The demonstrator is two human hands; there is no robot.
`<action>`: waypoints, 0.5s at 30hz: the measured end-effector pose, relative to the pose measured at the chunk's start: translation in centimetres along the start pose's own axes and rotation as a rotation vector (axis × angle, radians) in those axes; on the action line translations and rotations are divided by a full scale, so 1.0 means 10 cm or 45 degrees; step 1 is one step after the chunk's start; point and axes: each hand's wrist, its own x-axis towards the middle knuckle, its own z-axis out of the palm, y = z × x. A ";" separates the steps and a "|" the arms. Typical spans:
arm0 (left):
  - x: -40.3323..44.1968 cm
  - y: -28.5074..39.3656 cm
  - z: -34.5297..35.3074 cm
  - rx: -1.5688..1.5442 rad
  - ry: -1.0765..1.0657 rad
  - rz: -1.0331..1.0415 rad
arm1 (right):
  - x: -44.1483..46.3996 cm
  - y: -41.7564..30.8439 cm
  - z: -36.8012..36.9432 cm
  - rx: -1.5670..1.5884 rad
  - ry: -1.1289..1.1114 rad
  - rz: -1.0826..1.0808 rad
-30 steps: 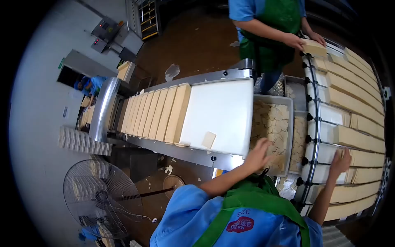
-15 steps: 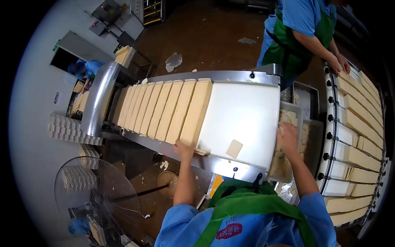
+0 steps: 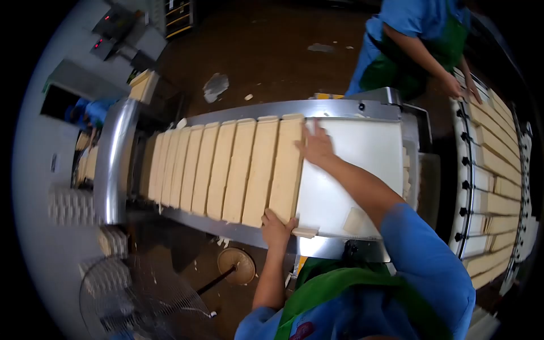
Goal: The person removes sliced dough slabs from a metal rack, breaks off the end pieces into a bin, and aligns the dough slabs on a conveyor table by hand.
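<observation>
A row of long, pale, flat-topped stacks of dough sheets point(image 3: 254, 170) lies side by side on the white conveyor belt point(image 3: 354, 164). My left hand point(image 3: 276, 229) is at the near end of the rightmost stack point(image 3: 286, 170), with its fingers and thumb curled round that end. My right hand point(image 3: 317, 144) reaches across the belt to the far part of the same stack. Its fingers are spread against the stack's right side, with the thumb at the top edge. A loose pale piece point(image 3: 356, 221) lies on the belt near my right forearm, and small scraps point(image 3: 306, 232) lie beside my left hand.
Metal rails point(image 3: 243, 116) border the belt, and a metal cover point(image 3: 116, 161) spans its left end. To the right, a co-worker point(image 3: 419, 51) handles stacks on another conveyor point(image 3: 493, 198). A bin point(image 3: 428, 181) sits between. A fan point(image 3: 141, 300) stands at lower left.
My right hand has moved from the scrap bin, left across the belt, to the rightmost stack. My left hand stays at that stack's near end. The camera view has shifted.
</observation>
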 end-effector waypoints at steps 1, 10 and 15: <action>0.02 -0.02 0.01 -0.006 -0.026 0.049 | 0.14 -0.10 0.04 0.006 -0.006 -0.019; 0.04 -0.07 0.08 0.178 -0.089 0.050 | 0.39 -0.36 0.19 -0.015 0.006 0.324; 0.00 0.25 0.05 0.022 -0.160 0.340 | -0.15 0.41 -0.36 0.216 0.102 0.665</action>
